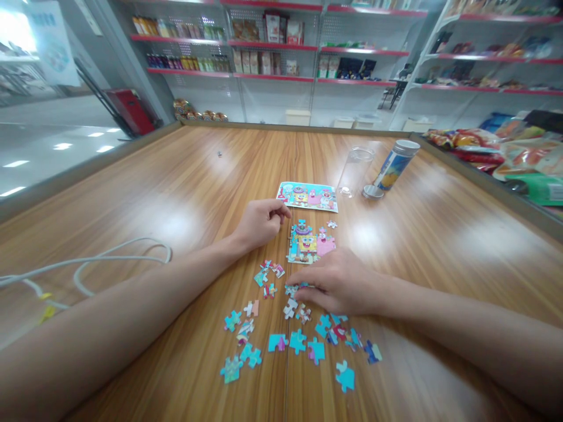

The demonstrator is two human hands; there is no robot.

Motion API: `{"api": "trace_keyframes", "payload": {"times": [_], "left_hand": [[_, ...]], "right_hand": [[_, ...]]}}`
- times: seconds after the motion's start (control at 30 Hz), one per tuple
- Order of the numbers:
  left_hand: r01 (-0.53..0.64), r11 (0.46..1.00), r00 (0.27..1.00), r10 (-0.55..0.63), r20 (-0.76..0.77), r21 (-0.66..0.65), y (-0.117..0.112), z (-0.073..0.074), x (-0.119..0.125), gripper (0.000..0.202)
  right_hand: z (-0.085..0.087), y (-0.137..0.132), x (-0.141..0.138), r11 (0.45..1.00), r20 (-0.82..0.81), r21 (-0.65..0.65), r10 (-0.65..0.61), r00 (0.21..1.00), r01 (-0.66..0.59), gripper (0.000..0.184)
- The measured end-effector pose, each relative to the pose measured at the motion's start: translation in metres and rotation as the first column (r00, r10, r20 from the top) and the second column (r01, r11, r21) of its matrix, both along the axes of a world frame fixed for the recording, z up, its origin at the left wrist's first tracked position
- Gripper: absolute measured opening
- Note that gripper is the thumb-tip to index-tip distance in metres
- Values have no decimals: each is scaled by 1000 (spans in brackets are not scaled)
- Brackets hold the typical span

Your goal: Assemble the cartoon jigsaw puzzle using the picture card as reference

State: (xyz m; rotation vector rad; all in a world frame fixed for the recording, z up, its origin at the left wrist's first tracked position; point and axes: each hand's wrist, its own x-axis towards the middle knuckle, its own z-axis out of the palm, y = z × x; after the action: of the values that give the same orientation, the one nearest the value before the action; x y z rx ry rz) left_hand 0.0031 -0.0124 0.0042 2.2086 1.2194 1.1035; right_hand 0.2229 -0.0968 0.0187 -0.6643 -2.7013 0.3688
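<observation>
My right hand (336,281) is low over the table, thumb and fingertips closed on a small light-blue puzzle piece (291,289). Just beyond it lies a partly joined jigsaw puzzle (305,241) with a yellow and a pink cartoon figure; my right hand covers its lower right corner. My left hand (261,223) rests left of the joined part with its fingers curled in, and no piece shows in it. A picture card (308,196) with the same figures lies behind the joined part. Loose puzzle pieces (298,341) are scattered nearer to me, and one piece (331,224) lies right of the joined part.
A clear plastic cylinder (355,170) and a blue printed canister (393,167) stand at the back right, a round metallic lid (373,191) beside them. White cables (127,258) loop at the left. Packaged goods (475,146) lie past the right edge; stocked shelves (275,44) stand behind.
</observation>
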Motion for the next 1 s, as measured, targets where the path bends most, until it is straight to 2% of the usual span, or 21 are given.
{"api": "trace_keyframes", "payload": {"times": [0.37, 0.53, 0.7, 0.83, 1.0], "left_hand": [[7, 1000, 1000, -6, -12, 9, 2, -2, 0, 31], [12, 1000, 1000, -12, -16, 22, 1, -1, 0, 29], [9, 999, 1000, -8, -30, 31, 1, -2, 0, 29], [15, 999, 999, -13, -44, 31, 1, -2, 0, 30], [18, 999, 998, -16, -53, 35, 1, -2, 0, 29]], "right_hand": [[17, -5, -11, 972, 247, -131, -161, 956, 197, 16], [14, -6, -9, 975, 213, -135, -146, 966, 177, 18], [12, -6, -7, 996, 91, -74, -43, 995, 50, 5], [12, -8, -8, 993, 103, -71, -86, 991, 93, 15], [11, -7, -7, 989, 118, -83, -116, 986, 126, 14]]}}
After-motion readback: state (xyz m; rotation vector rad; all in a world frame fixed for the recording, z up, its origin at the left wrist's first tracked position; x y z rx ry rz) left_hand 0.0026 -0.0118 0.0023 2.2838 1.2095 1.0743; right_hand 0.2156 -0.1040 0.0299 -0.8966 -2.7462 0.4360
